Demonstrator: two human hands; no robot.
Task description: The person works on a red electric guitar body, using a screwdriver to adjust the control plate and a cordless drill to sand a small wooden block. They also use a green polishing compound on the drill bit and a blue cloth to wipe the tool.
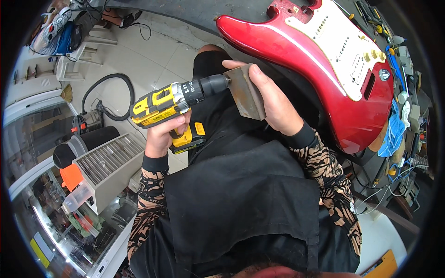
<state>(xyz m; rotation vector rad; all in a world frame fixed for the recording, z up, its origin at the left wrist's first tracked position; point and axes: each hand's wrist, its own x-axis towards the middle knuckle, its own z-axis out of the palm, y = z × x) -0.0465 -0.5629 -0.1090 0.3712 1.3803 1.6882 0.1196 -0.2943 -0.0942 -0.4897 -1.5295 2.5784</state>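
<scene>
1. The left hand (pixel 162 135) has its fingers wrapped around the handle of the drill (pixel 155 105), which is yellow and black, with its battery (pixel 191 137) at the base of the handle.
2. The drill lies nearly level above the lap, its black chuck (pixel 212 85) pointing right and slightly up the view.
3. The right hand (pixel 280 109) grasps the block (pixel 246 95): the thumb lies along the right side and the other fingers reach behind, partly hidden.
4. The block is grey-brown, tilted, and sits between the chuck and the right palm. The chuck's tip meets its left face; whether a bit enters it, I cannot tell.
5. The guitar body (pixel 296 58), glossy red, lies right of the block, near the right hand but apart from it. It carries a white pickguard (pixel 331 25) with 3 knobs (pixel 374 54).
6. A dark table (pixel 190 13) runs along the top; a blue cloth (pixel 394 129) lies right of the guitar body.
7. A black apron (pixel 245 199) covers the lap.
8. On the left are a hose (pixel 132 90) and a white chair (pixel 76 60).
</scene>
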